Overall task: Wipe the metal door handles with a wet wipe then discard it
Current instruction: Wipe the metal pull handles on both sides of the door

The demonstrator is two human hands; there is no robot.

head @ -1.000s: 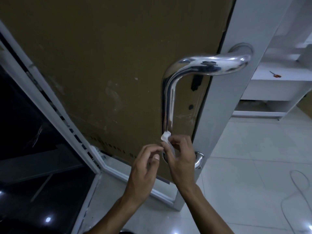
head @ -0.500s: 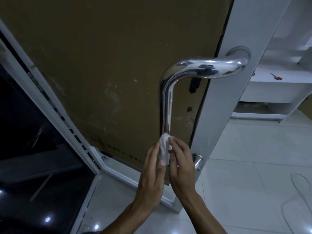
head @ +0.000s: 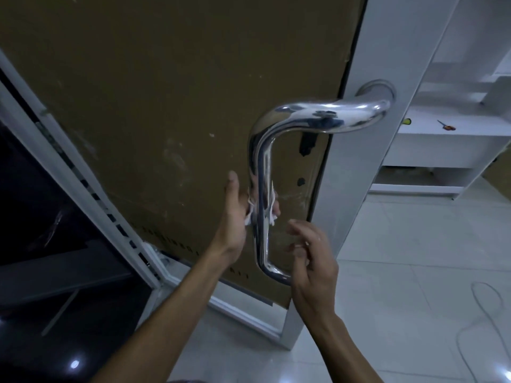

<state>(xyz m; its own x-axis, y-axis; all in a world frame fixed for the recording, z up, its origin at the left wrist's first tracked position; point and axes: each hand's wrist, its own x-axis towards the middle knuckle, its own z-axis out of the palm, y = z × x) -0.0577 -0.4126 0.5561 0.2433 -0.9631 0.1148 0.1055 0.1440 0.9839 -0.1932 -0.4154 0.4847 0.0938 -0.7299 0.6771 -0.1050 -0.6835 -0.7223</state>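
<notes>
Your left hand (head: 232,217) wraps the white wet wipe (head: 272,208) round the upright bar of the chrome door handle (head: 261,189), fingers curled behind the bar with the wipe showing on both sides of it. Your right hand (head: 312,261) hangs just beside the handle's lower bend, fingers loosely curled and holding nothing; it covers the lower mounting. Behind the handle stands the brown door panel (head: 166,106), scuffed, with a dark lock slot (head: 307,145) close to the bar. To the right, a white shelf unit (head: 442,139) carries an orange-handled tool (head: 446,125). A pale cable (head: 486,313) loops on the tiled floor (head: 401,244).
</notes>
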